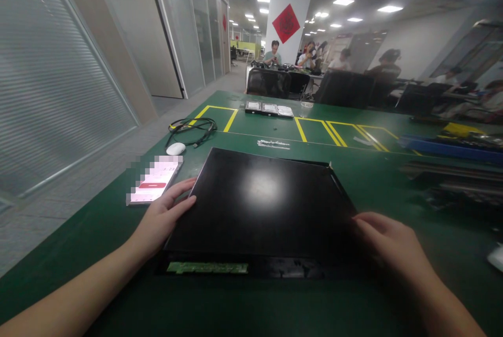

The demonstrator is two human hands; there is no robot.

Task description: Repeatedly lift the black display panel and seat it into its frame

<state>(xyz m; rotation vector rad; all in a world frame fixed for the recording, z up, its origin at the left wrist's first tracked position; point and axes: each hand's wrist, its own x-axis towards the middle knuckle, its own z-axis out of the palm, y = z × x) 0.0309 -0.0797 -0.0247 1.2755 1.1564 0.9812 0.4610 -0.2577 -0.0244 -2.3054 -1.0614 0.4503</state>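
A black flat rectangular panel [251,221] lies in front of me on a green table, its glossy top reflecting a ceiling light. A green strip like a circuit board [207,268] shows along its near edge; I cannot tell the panel's exact kind. My left hand [167,208] grips its left edge, thumb on top and fingers at the side. At the right edge, my right hand [387,235] holds on with thumb and fingers closed, the fingertips partly hidden. A phone [155,182] with a lit screen lies just left of my left hand.
Beyond the phone are a white mouse [175,149] and a coiled black cable [196,130]. Three hard drives [269,108] sit at the table's far side, near yellow tape lines [301,130]. A blue tray [451,148] stands at right. People sit at desks behind.
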